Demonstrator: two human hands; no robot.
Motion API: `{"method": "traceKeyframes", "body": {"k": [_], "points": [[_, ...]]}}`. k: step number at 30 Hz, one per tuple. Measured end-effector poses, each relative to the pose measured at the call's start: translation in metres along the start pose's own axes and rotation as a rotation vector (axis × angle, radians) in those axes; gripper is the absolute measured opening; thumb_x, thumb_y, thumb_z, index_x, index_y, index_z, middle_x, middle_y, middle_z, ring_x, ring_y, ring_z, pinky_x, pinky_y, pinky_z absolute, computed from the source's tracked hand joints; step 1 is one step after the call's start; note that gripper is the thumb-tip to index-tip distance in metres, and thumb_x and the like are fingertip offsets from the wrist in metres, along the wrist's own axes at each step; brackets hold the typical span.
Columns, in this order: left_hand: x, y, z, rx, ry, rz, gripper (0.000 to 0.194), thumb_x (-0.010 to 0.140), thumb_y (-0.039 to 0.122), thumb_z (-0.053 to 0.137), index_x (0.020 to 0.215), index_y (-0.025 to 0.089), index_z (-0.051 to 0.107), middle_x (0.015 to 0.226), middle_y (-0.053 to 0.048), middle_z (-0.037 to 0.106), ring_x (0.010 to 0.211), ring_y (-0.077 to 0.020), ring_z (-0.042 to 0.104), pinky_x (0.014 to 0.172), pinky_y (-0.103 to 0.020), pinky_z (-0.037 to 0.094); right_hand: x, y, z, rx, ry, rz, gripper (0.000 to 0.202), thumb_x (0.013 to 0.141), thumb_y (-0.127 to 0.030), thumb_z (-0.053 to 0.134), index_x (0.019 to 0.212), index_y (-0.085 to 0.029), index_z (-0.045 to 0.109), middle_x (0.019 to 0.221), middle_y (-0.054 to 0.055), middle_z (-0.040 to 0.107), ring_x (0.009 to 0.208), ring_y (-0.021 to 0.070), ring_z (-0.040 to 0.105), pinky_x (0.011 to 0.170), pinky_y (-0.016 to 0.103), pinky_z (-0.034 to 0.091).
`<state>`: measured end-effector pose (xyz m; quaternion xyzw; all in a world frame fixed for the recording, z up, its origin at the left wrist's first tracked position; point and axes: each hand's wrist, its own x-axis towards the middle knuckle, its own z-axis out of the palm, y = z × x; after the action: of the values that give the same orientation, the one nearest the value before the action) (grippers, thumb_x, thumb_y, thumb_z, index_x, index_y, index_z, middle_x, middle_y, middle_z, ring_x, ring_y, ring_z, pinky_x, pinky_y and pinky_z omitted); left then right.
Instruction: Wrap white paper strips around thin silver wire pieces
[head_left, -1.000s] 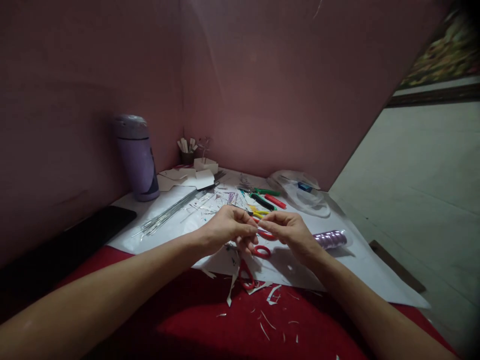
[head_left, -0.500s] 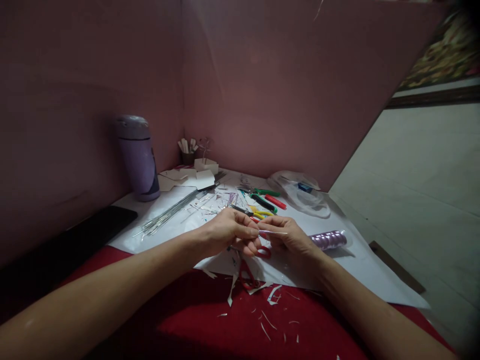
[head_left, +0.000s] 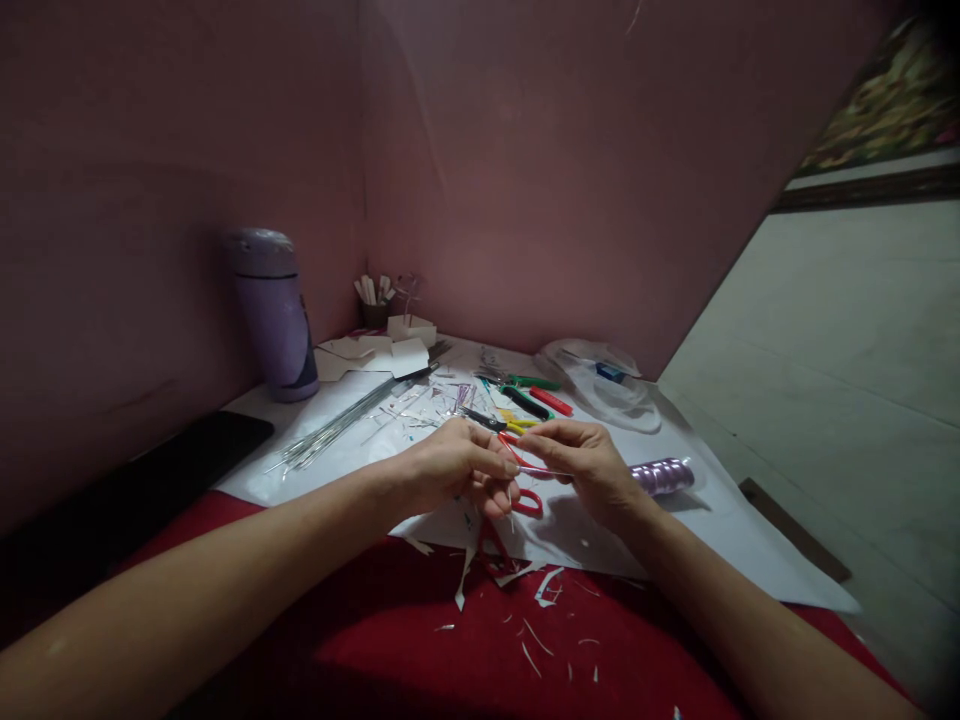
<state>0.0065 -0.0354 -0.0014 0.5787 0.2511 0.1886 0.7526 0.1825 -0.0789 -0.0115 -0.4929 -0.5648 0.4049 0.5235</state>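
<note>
The largest thing is the surface, covered with a red cloth [head_left: 360, 620], on which lies a wide white paper sheet [head_left: 735, 545]. On the left side stands a tall purple bottle with a grey lid [head_left: 270, 320]. In the middle, the left hand [head_left: 459, 468] and the right hand [head_left: 586, 465] are close together above the sheet. Near them lie a ridged, shiny purple roll [head_left: 664, 477] and scissors with red plastic handles [head_left: 530, 503]. The smallest is a thin pale strand [head_left: 545, 472]: it extends from the left fingertips toward the right palm. The left grip is pinched on it; for the right grip, I cannot tell whether the nearly joined fingertips hold something. The step in hand seems to be shaping or arranging this strand. The next move, I think, calls for a steady left pinch and delicate right fingertips.
</note>
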Motion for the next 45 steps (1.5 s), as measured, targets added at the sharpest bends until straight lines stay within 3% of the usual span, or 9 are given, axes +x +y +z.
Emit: {"method": "traceKeyframes", "body": {"k": [8, 12, 16, 25, 31, 34, 37, 41, 45], "points": [[0.004, -0.001, 0.005, 0.188, 0.262, 0.067, 0.005, 0.067, 0.008, 0.055, 0.063, 0.01, 0.057, 0.05, -0.003, 0.06, 0.04, -0.0111, 0.056, 0.041, -0.022, 0.044, -0.012, -0.007, 0.004, -0.413, -0.095, -0.314, 0.018, 0.079, -0.03, 0.061, 0.071, -0.015, 0.067, 0.06, 0.0, 0.056, 0.053, 0.0106, 0.043, 0.05, 0.025, 0.034], [0.006, -0.001, 0.008, 0.203, 0.381, 0.272, 0.003, 0.069, 0.009, 0.054, 0.068, 0.012, 0.055, 0.047, 0.001, 0.057, 0.042, -0.0113, 0.056, 0.043, -0.024, 0.048, -0.021, -0.007, 0.017, -0.43, 0.023, -0.29, 0.019, 0.08, -0.03, 0.059, 0.07, -0.015, 0.064, 0.053, -0.003, 0.046, 0.049, 0.0096, 0.036, 0.046, 0.024, 0.028], [0.004, -0.001, 0.009, 0.218, 0.459, 0.512, 0.002, 0.072, 0.013, 0.054, 0.071, 0.014, 0.053, 0.057, 0.001, 0.059, 0.046, -0.0096, 0.056, 0.047, -0.023, 0.049, -0.024, -0.006, 0.027, -0.262, 0.09, -0.215, 0.019, 0.078, -0.031, 0.062, 0.067, -0.016, 0.064, 0.054, -0.002, 0.047, 0.051, 0.0102, 0.037, 0.047, 0.024, 0.03], [-0.014, -0.007, 0.019, 0.582, 0.539, 0.98, 0.015, 0.084, 0.01, 0.045, 0.079, 0.017, 0.057, 0.068, 0.0, 0.059, 0.058, -0.0087, 0.056, 0.058, -0.023, 0.049, -0.023, -0.013, 0.028, 0.111, 0.077, -0.091, 0.013, 0.07, -0.031, 0.07, 0.067, -0.018, 0.068, 0.05, -0.005, 0.045, 0.044, 0.0068, 0.032, 0.038, 0.019, 0.029], [-0.031, 0.002, 0.024, 0.806, 0.421, 1.292, 0.031, 0.077, -0.005, 0.043, 0.087, 0.019, 0.059, 0.088, -0.006, 0.062, 0.079, -0.0135, 0.06, 0.068, -0.027, 0.05, -0.03, -0.023, 0.025, 0.034, 0.134, -0.297, 0.004, 0.071, -0.024, 0.069, 0.069, -0.021, 0.07, 0.061, 0.0, 0.061, 0.056, 0.0123, 0.05, 0.052, 0.025, 0.042], [-0.034, 0.003, 0.023, 0.951, 0.46, 1.388, 0.033, 0.072, -0.005, 0.048, 0.085, 0.022, 0.061, 0.088, -0.004, 0.06, 0.075, -0.0133, 0.059, 0.064, -0.026, 0.049, -0.032, -0.029, 0.022, -0.043, 0.166, -0.389, 0.004, 0.073, -0.021, 0.067, 0.072, -0.023, 0.07, 0.063, 0.001, 0.063, 0.057, 0.0136, 0.053, 0.051, 0.026, 0.042], [-0.035, 0.002, 0.023, 1.007, 0.519, 1.413, 0.028, 0.071, -0.001, 0.052, 0.08, 0.025, 0.061, 0.08, -0.002, 0.059, 0.067, -0.0125, 0.057, 0.059, -0.026, 0.047, -0.035, -0.032, 0.021, -0.098, 0.144, -0.449, 0.006, 0.075, -0.02, 0.066, 0.074, -0.023, 0.071, 0.063, 0.001, 0.064, 0.056, 0.0136, 0.054, 0.051, 0.026, 0.043], [-0.041, 0.009, 0.033, 0.876, 0.482, 1.209, 0.017, 0.071, 0.006, 0.055, 0.074, 0.023, 0.053, 0.054, 0.003, 0.049, 0.048, -0.0098, 0.044, 0.045, -0.024, 0.04, -0.037, -0.033, 0.022, -0.126, 0.117, -0.471, 0.007, 0.076, -0.02, 0.065, 0.075, -0.023, 0.071, 0.063, 0.002, 0.065, 0.056, 0.0143, 0.055, 0.051, 0.026, 0.044], [-0.047, 0.018, 0.038, 1.0, 0.443, 1.14, 0.022, 0.071, 0.006, 0.052, 0.056, 0.022, 0.046, 0.045, 0.004, 0.043, 0.04, -0.0092, 0.038, 0.038, -0.025, 0.031, -0.037, -0.034, 0.023, -0.14, 0.097, -0.479, 0.007, 0.076, -0.019, 0.065, 0.075, -0.023, 0.072, 0.062, 0.002, 0.066, 0.055, 0.0146, 0.057, 0.049, 0.026, 0.045]]}}
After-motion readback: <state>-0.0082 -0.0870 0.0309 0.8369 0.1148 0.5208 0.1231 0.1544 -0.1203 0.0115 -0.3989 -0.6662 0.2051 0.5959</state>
